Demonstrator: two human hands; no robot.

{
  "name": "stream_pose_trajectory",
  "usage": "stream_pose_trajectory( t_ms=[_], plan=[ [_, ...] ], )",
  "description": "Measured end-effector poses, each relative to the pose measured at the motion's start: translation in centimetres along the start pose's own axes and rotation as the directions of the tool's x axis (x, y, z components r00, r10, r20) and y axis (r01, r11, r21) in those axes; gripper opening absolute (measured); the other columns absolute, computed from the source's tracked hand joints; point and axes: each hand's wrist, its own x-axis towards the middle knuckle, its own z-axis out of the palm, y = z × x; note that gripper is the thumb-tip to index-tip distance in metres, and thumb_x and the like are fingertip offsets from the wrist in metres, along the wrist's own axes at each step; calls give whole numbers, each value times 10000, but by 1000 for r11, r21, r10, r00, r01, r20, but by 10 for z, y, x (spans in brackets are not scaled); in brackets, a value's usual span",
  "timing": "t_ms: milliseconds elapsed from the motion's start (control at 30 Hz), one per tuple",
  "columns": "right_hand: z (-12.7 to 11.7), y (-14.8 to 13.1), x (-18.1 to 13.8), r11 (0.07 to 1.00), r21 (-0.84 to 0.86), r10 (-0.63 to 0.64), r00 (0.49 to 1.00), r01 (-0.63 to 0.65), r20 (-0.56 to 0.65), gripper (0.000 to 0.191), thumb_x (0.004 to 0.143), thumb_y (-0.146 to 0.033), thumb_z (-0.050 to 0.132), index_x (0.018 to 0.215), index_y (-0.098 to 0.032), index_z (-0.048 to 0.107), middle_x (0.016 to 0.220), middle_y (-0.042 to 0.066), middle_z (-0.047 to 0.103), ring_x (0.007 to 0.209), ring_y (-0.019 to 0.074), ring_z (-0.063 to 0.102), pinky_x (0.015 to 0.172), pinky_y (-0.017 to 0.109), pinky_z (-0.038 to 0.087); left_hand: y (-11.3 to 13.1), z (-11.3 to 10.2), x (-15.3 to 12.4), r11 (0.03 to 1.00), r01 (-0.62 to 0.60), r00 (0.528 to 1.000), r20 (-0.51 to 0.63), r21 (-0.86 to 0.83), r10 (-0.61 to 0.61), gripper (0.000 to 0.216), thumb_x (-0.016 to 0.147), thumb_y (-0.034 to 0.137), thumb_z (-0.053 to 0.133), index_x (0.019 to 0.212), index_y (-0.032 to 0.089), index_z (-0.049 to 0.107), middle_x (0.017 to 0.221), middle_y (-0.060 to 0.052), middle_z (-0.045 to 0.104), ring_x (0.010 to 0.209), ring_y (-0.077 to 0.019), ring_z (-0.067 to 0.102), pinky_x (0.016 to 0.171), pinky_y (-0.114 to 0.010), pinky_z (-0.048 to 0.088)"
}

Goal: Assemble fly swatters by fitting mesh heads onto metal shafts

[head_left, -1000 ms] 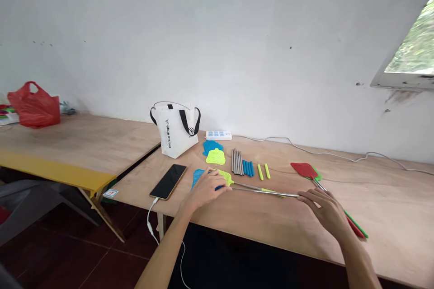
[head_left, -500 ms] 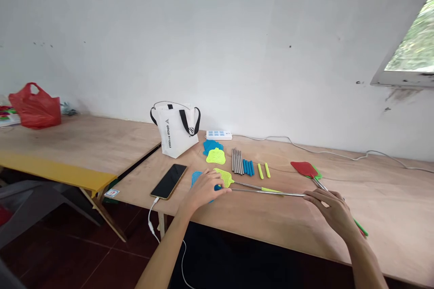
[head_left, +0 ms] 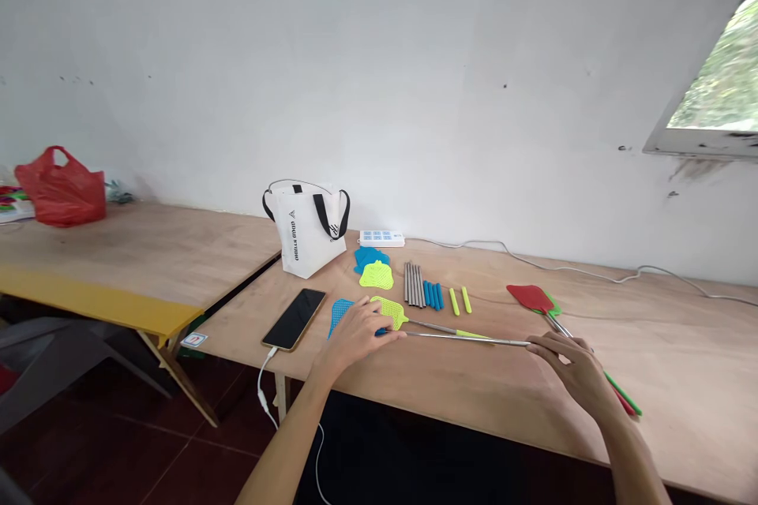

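Observation:
My left hand is closed around the neck of a blue fly swatter, covering most of its mesh head. From there its thin metal rod runs right, stretched between both hands. The fingers of my right hand pinch the rod's far end. Just behind the rod lies a yellow fly swatter with a yellow grip, its head partly behind my left fingers. Beyond my right hand, a red fly swatter overlaps a green one; my hand hides part of their rods.
Farther back lie loose blue heads, a yellow head, several metal tubes, blue grips and two yellow grips. A phone with a cable, a white bag and a power strip stand around them.
The blue swatter's head has turned slightly, and less of it shows below my left hand. Both hands keep their hold on the swatter, almost in the same place.

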Motion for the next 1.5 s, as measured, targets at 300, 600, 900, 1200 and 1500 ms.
stream_pose_trajectory(
  t_ms=[300, 600, 900, 1200, 1500],
  plan=[
    [2, -33, 7, 990, -65, -117, 990, 121, 73, 473, 996, -630, 429, 970, -307, 773, 824, 13, 730, 723, 187, 652, 753, 325, 461, 13, 6, 5, 997, -40, 999, 15, -72, 41, 524, 1025, 553, 483, 702, 196, 692, 663, -2, 595, 674, -156, 521, 782, -326, 385],
    [37, -99, 18, 979, -85, -172, 976, 184, 135, 488, 1058, -520, 344, 935, -295, 759, 806, 28, 725, 707, 180, 638, 700, 308, 425, 27, 29, 6, 989, -71, 995, 60, -130, 80, 512, 1047, 525, 451, 714, 196, 657, 670, 1, 611, 647, -152, 522, 736, -317, 377],
    [64, -141, 13, 971, -46, -224, 962, 234, 159, 492, 1077, -446, 336, 846, -268, 732, 827, 39, 733, 780, 194, 681, 724, 293, 428, 41, 45, 7, 994, -91, 990, 106, -68, 98, 512, 1036, 540, 462, 725, 189, 667, 644, 4, 559, 662, -155, 521, 746, -305, 383],
    [61, -145, 11, 981, 42, -196, 948, 192, 249, 365, 1040, -493, 437, 961, -274, 718, 890, 29, 733, 835, 200, 682, 728, 290, 483, 30, 43, 3, 995, -44, 990, 131, -91, 56, 521, 989, 607, 511, 713, 197, 674, 695, -5, 566, 687, -162, 523, 753, -305, 395],
    [68, -147, 10, 969, -8, -244, 956, 249, 165, 411, 1061, -470, 378, 970, -279, 731, 855, 42, 735, 780, 194, 683, 674, 285, 469, 27, 33, 3, 994, -38, 986, 158, -107, 54, 427, 939, 566, 634, 722, 200, 670, 712, 6, 548, 712, -164, 526, 734, -301, 384]
  ],
)
